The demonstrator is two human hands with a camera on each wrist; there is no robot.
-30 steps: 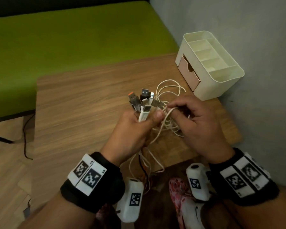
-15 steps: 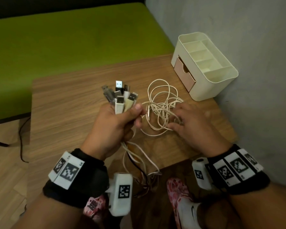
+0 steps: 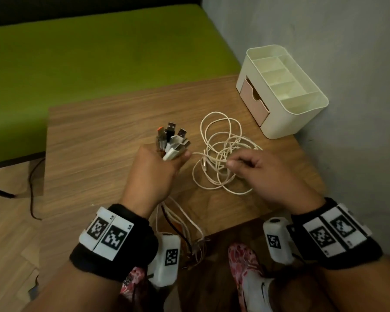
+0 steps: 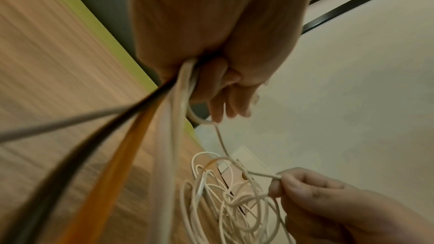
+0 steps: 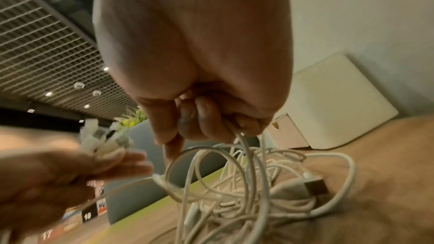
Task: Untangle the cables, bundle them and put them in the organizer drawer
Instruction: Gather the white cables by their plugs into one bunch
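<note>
With the left hand [image 3: 154,167] clamped on the USB plugs [image 3: 172,140] and the right hand [image 3: 260,171] pinching a strand of the white cable tangle [image 3: 223,158] on the worktop [image 3: 95,136], gentle loop-by-loop pulling seemed wisest.

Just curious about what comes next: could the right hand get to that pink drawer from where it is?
Probably yes. Nothing stands between the right hand and the pink drawer, but the hand is pinching a strand of the white cable tangle.
</note>
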